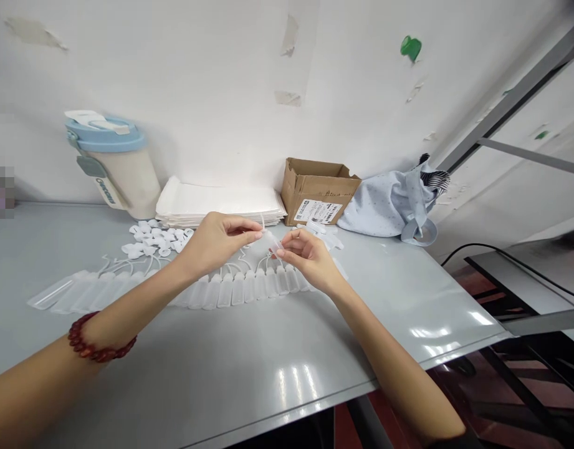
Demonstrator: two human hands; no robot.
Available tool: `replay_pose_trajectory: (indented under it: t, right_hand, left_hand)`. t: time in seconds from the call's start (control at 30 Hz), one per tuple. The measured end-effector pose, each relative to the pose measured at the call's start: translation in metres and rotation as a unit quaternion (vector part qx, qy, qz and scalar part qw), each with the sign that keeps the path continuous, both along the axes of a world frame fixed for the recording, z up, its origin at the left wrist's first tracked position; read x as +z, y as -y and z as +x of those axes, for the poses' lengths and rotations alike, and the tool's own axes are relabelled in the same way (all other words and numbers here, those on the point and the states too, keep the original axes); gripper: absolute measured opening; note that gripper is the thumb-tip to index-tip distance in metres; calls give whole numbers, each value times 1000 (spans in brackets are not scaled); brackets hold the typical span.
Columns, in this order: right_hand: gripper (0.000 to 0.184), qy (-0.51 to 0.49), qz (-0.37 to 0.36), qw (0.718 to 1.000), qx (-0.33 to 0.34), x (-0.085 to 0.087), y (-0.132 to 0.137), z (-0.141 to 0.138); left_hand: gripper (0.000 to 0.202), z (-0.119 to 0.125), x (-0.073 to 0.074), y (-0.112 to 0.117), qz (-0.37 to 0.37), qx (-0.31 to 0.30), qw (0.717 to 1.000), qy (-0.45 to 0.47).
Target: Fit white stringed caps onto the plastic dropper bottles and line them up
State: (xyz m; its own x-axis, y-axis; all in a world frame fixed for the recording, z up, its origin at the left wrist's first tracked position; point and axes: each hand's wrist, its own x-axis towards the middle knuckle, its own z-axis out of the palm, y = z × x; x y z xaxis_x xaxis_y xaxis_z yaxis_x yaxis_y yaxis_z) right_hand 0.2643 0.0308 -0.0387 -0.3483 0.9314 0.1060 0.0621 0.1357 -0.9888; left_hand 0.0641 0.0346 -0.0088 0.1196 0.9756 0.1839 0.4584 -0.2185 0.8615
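Note:
My left hand (224, 242), with a dark red bead bracelet (100, 349) at the wrist, pinches the upper end of a small clear plastic tube (273, 242), where a thin white strap (262, 219) sticks up. The fingers of my right hand (310, 257) close on the tube's lower end. Both hands hold it tilted above the grey table (249, 355). Below them lies a long row of similar translucent tubes (225, 290) with white loops at their tops. A pile of small white plastic caps (162, 238) lies beyond my left forearm. Fingers partly hide the joint between strap and tube.
Along the wall stand a cream tumbler with a blue lid (123, 168), a stack of white envelopes or sheets (219, 201), an open cardboard box (321, 190) and a light blue cloth bag (384, 202). More clear plastic pieces (331, 239) lie before the box. A metal frame (515, 93) rises at right.

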Motion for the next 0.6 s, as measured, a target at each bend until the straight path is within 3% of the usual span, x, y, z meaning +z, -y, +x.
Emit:
replay_pose_trajectory:
  t: [0.2,0.4,0.6]
  right_hand:
    - [29,-5,-15,1000,12,0,2,-1]
    - [29,-11,-17,1000,9,1,2,-1]
    - [28,3,-11,1000,-1,1,2,0]
  left_hand:
    - [18,3,-8,2,31,17,999,-2]
    - [19,8,-5,7,64,-18,998,-20]
    - [22,10,-6,11,96,-3,993,-64]
